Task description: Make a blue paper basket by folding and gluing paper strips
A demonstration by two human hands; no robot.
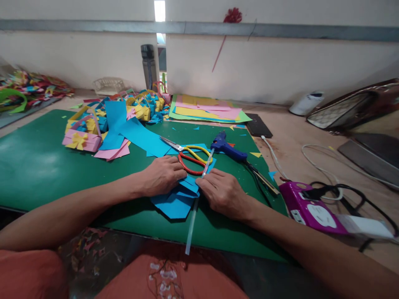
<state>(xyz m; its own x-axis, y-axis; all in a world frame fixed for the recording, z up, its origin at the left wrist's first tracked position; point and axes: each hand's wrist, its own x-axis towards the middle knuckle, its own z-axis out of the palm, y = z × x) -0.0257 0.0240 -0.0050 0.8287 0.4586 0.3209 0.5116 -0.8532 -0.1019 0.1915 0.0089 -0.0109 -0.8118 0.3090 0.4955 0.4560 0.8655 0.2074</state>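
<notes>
Folded blue paper lies on the green mat between my hands, its lower end cut to angled corners. My left hand is closed on its upper left edge, fingertips beside the red loop of the scissors. My right hand has its fingers curled at the paper's right edge; the grip is partly hidden. A long translucent stick passes by the right fingertips and runs up to the blue glue gun. The scissors' slightly parted blades rest over blue sheets beyond my hands.
Small pink, yellow and blue paper baskets stand at the back left. Behind are stacked coloured sheets and a dark bottle. At right lie a phone, cables and a magenta power strip. Paper scraps dot the green mat.
</notes>
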